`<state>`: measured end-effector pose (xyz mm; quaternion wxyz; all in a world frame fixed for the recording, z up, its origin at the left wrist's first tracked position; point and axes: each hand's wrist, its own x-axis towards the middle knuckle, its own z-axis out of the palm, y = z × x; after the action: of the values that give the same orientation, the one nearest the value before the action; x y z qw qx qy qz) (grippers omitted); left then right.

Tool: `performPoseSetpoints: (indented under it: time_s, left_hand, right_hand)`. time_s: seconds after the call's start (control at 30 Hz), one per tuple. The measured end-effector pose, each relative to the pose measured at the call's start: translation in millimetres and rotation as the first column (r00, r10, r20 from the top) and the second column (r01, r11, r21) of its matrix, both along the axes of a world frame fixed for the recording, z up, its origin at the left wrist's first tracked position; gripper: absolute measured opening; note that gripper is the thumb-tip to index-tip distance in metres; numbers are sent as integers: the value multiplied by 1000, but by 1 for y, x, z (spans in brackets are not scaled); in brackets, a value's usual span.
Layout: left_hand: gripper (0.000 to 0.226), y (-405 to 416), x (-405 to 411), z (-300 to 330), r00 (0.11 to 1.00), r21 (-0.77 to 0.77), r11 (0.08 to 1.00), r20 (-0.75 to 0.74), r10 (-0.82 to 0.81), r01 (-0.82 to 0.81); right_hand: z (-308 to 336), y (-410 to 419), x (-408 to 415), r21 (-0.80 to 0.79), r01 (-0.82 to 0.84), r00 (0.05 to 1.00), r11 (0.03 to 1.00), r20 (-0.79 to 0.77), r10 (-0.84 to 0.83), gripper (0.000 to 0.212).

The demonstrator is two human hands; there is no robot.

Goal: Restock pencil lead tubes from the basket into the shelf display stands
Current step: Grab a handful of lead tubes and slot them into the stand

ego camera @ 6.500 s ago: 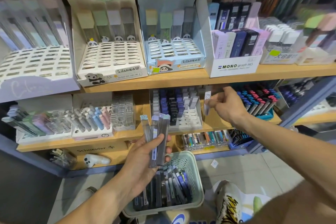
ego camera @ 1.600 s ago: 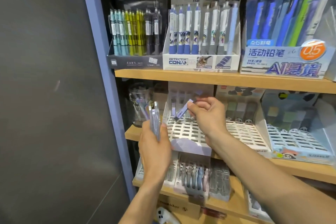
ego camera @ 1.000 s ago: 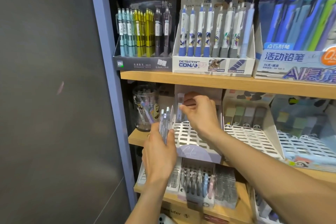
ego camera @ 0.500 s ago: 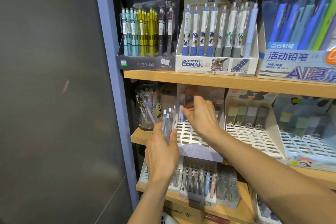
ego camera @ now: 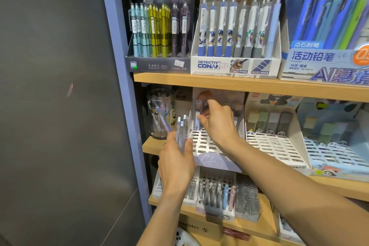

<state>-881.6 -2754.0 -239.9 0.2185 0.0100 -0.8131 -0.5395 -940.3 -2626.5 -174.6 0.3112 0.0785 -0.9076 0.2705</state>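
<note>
Two hands of mine work at the middle shelf (ego camera: 249,88), where a white slotted display stand (ego camera: 201,146) with a lilac front panel sits with most slots bare. My left hand (ego camera: 175,163) curls its grip round a bundle of lead tubes (ego camera: 182,134): slim, clear, squarish tubes with pale blue caps, standing upright, tops just beside the stand's left wall. My right hand (ego camera: 218,124) reaches over the stand's grid toward its back row, thumb and fingertips pinching a single lead tube (ego camera: 197,120), upright and clear with a pale lilac band, its lower end at the rearmost slots; whether it is seated I cannot tell.

Right of this stand a panda-printed stand (ego camera: 273,146) holds four pastel tubes at its back, and a pale blue stand (ego camera: 337,156) lies further right. Left of my bundle, a clear round jar (ego camera: 159,114) of pens stands near the blue shelf post (ego camera: 119,66). On the shelf above are a dark box of mechanical pencils (ego camera: 159,46) and a Detective Conan pencil box (ego camera: 235,46). Below my left wrist, small trays of erasers and refills (ego camera: 217,191) fill the lower shelf.
</note>
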Motion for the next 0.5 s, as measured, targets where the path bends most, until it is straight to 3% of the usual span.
performPoseSetpoints:
  time_s: [0.33, 0.5]
  left_hand:
    - [21, 1, 0, 0, 1000, -31, 999, 4, 22, -22]
    - [13, -1, 1, -1, 1000, -3, 1000, 0, -26, 26]
  right_hand:
    - [-8, 0, 2, 25, -26, 1000, 999, 6, 26, 26]
    - [-5, 1, 4, 45, -23, 1000, 999, 18, 22, 28]
